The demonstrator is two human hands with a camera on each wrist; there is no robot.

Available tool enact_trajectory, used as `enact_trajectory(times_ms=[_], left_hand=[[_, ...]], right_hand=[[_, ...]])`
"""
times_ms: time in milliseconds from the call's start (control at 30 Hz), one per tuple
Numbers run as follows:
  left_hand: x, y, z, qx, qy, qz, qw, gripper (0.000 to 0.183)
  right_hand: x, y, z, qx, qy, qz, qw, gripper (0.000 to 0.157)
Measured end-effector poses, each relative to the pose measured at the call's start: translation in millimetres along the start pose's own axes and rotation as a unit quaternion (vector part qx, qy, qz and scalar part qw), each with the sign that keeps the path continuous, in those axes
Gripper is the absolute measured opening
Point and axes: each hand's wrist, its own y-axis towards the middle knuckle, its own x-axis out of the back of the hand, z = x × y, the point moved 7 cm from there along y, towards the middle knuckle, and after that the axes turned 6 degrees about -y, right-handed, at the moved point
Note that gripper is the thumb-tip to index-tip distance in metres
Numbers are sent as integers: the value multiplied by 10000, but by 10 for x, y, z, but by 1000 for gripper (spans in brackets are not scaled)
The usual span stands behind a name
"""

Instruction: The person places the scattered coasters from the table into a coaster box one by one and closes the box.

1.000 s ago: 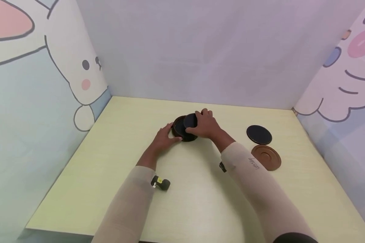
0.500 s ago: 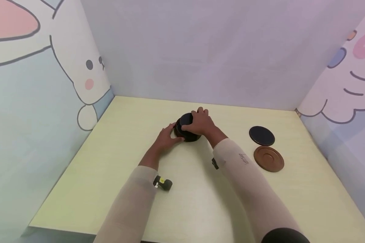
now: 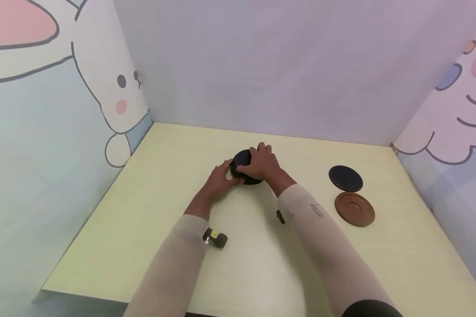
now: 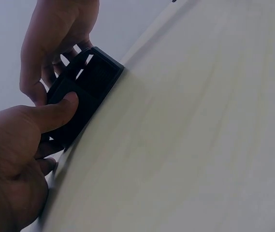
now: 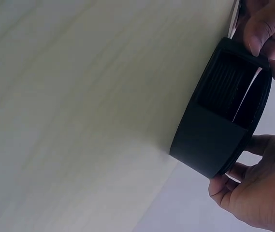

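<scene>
In the head view a black round coaster [image 3: 243, 157] lies at the top of a dark round coaster holder [image 3: 252, 180] at the table's middle back. My right hand [image 3: 263, 163] grips the coaster from above, thumb on the near left and fingers at the far side. My left hand [image 3: 219, 179] holds the holder's left side. In the left wrist view the left thumb [image 4: 60, 112] presses the holder's outer wall [image 4: 74, 116], beside a cut-out. The right wrist view shows that opening in the holder [image 5: 209, 137], with the right hand [image 5: 260, 186] at its rim. My right hand hides part of the coaster.
To the right on the pale table [image 3: 262, 264] lie a black coaster [image 3: 345, 178] and a brown coaster [image 3: 355, 208] with a ringed centre. Fabric walls [image 3: 262, 66] bound the table's back and sides.
My right hand has brought the black coaster left and down onto the holder, where it now lines up with the rim. The left hand keeps its hold. The head view has shifted slightly.
</scene>
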Motion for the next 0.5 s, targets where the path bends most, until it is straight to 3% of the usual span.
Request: enact_trajectory(times_ms=[500], left_hand=[[1, 5, -28, -77, 153, 76, 9998, 89]], right_hand=[[-32, -114, -4, 191, -181, -110, 9996, 92]])
